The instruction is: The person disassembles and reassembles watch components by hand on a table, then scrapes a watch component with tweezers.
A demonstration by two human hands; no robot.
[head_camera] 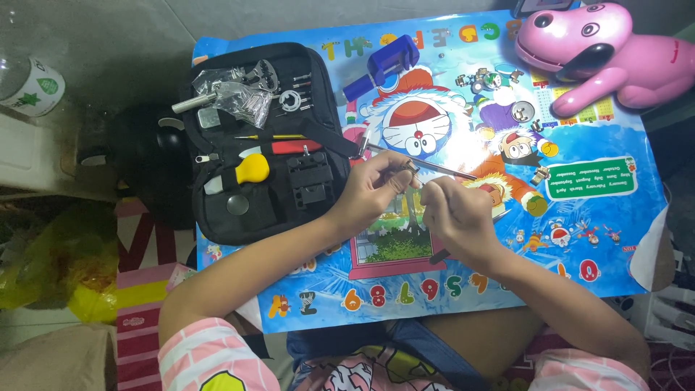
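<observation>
free: mat (579, 239) right of hands | blocked: tool case (260, 137) left, pink dog toy (601, 54) far-right

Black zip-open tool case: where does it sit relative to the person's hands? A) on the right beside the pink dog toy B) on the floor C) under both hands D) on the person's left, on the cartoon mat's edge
D: the black zip-open tool case lies open to the left of the left hand, over the cartoon mat's left edge.

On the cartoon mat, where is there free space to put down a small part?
The cartoon mat is bare right of the right hand, below the green label. Also free: the front strip with numerals. It is crowded near the tool case, the blue clamp and the small metal parts.
</observation>
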